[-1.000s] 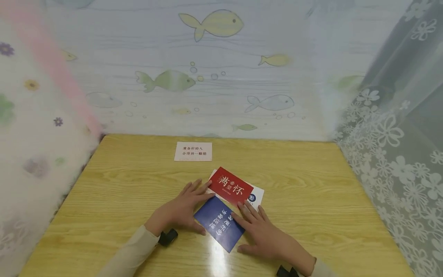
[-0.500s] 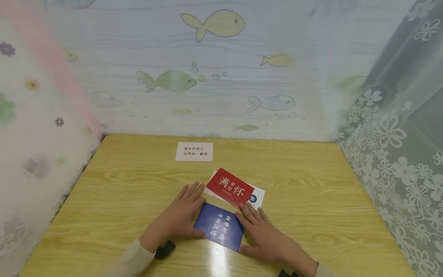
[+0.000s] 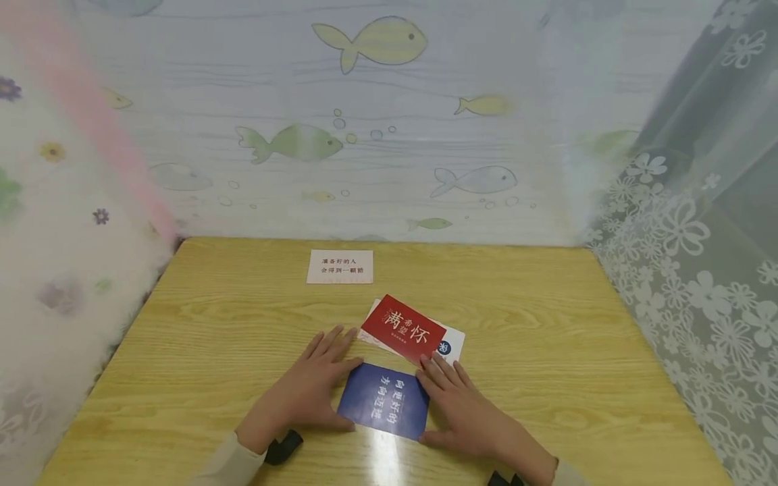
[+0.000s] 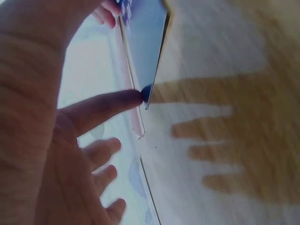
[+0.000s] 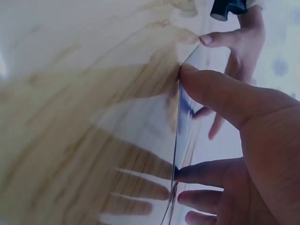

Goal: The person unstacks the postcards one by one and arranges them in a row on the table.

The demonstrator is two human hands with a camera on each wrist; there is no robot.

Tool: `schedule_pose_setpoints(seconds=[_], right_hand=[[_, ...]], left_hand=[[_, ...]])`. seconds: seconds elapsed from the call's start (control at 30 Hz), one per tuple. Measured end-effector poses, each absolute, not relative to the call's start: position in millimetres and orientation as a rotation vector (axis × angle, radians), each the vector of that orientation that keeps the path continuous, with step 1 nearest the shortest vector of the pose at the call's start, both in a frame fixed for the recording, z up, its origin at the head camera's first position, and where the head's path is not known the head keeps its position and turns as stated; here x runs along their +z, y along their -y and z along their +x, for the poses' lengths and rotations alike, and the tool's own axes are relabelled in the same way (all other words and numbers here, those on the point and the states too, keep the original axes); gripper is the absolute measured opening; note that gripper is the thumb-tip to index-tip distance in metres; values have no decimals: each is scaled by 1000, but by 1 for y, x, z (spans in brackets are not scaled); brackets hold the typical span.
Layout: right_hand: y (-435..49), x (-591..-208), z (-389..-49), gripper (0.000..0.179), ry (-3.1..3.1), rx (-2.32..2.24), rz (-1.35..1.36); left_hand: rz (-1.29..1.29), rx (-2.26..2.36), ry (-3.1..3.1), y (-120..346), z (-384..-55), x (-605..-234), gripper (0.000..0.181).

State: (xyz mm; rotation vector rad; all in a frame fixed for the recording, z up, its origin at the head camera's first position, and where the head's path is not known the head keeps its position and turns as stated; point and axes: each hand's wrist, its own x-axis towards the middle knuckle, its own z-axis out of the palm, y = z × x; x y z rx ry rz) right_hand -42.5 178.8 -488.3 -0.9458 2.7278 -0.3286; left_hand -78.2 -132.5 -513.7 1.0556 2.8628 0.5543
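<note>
A blue card [image 3: 384, 399] with white characters lies on the table between both hands. At its left side my left hand [image 3: 306, 381] rests with spread, mostly straight fingers, the index at the far corner and the thumb at the near one. My right hand [image 3: 464, 408] touches its right side the same way, thumb at the near corner, index at the far corner. In the left wrist view, the left index fingertip meets the corner of the blue card [image 4: 143, 47]. Just beyond it a red card [image 3: 404, 329] overlaps white cards, one with a blue round emblem [image 3: 444, 348]; right fingertips reach its near corner.
A white card [image 3: 339, 266] with dark characters lies apart near the back of the wooden table [image 3: 523, 290]. Fish-printed fabric [image 3: 377, 135] hangs behind, and a lace curtain [image 3: 705, 297] borders the right side.
The blue card has turned until its long edges run nearly left to right, and sits slightly nearer the person, apart from the red card. My left hand has shifted left and nearer.
</note>
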Motion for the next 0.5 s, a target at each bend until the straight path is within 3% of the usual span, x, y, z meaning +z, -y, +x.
schedule_pose_setpoints(seconds=[0.17, 0.5], right_hand=[[-181, -487, -43, 92, -2716, -323, -946], [-182, -487, -44, 100, -2712, -293, -928]], left_hand=[[1083, 641, -2829, 133, -80, -511, 78], [1126, 660, -2818, 131, -80, -511, 76]])
